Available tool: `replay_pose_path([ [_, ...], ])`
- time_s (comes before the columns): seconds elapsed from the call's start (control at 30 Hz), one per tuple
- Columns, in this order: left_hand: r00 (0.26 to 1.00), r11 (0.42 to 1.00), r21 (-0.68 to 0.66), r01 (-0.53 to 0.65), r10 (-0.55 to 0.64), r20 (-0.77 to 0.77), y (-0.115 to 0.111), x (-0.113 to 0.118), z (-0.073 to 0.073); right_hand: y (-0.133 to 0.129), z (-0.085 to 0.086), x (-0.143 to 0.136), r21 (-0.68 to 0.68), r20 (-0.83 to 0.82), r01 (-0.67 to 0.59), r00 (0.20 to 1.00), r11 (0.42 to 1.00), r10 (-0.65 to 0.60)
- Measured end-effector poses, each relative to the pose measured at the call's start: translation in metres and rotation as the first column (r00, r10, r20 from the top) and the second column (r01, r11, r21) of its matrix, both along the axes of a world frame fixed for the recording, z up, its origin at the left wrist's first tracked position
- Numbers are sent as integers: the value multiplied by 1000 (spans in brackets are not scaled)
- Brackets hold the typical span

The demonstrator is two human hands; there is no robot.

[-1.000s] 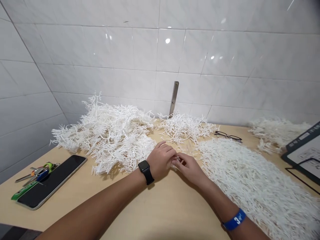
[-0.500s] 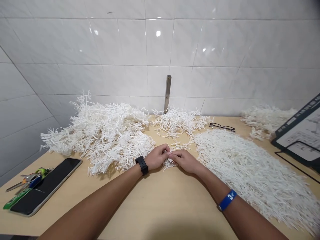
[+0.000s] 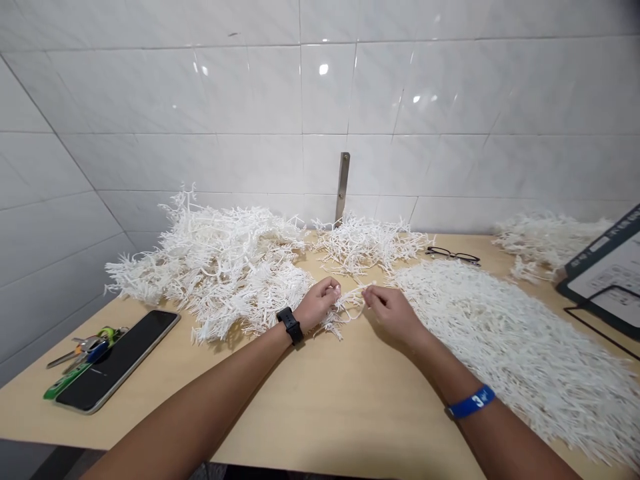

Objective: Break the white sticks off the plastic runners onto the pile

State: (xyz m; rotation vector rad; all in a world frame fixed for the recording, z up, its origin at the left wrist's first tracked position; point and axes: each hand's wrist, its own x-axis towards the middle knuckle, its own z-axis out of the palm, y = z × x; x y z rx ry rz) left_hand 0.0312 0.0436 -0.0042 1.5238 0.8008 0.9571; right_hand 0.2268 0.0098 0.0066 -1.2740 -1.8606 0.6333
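My left hand, wearing a black watch on its wrist, is closed on a white branched plastic piece with thin stems. My right hand, a blue band on its forearm, pinches the other side of that piece between thumb and fingertips. A small gap separates the hands, and the thin white stems span it. Left of my left hand rises a big tangled heap of branched white pieces. Beside my right forearm spreads a broad, flat pile of short white pieces.
Behind the hands lies a smaller white heap, near folded eyeglasses. A phone and keys rest at the left of the wooden table. To the right are a dark-framed board and another white pile.
My hands were together and are now apart, the right one having moved rightward. White stems now show stretched between them. The whole view has shifted slightly.
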Motion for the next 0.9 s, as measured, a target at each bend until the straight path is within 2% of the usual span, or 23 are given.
replay_pose_path([
  [0.07,999,999,-25,-44,44,5,0,1,1,1,6,16,96,96,208,972,973,-217],
  [0.1,999,998,-32,-52,52,1,0,1,1,2,9,25,160,154,322,926,933,-346],
  [0.17,999,999,-23,-48,48,-17,-1,2,2,4,14,38,310,243,499,781,809,-575],
  [0.23,998,999,17,-38,39,-42,-2,2,3,3,17,43,459,241,561,667,689,-705],
  [0.27,998,998,44,-37,39,-57,-2,2,3,1,18,41,507,205,550,670,663,-713],
  [0.3,996,997,68,-38,43,-73,-3,2,3,-1,19,35,524,162,519,718,675,-677],
  [0.33,995,995,89,-39,47,-90,-3,2,3,-5,20,27,511,123,470,789,720,-602],
  [0.4,993,992,119,-41,54,-109,-3,1,3,-12,20,7,411,104,319,914,854,-391],
  [0.43,992,990,133,-42,57,-110,-3,1,3,-15,19,-2,339,123,237,948,911,-292],
  [0.5,993,985,168,-45,62,-96,-4,1,1,-18,16,-17,205,184,136,967,969,-175],
  [0.57,995,978,203,-41,58,-78,-4,2,-1,-18,12,-23,124,233,124,961,985,-150],
  [0.67,998,981,193,22,-10,-65,-6,4,-4,-13,5,-21,90,238,138,959,986,-156],
  [0.73,996,982,184,50,-37,-76,-6,4,-4,-11,3,-17,132,198,114,970,985,-139],
  [0.83,995,974,228,13,11,-103,-7,4,-3,-12,5,-15,251,143,96,980,963,-135],
  [0.9,994,966,257,-5,33,-106,-8,5,-2,-14,7,-16,281,156,78,980,957,-126],
])
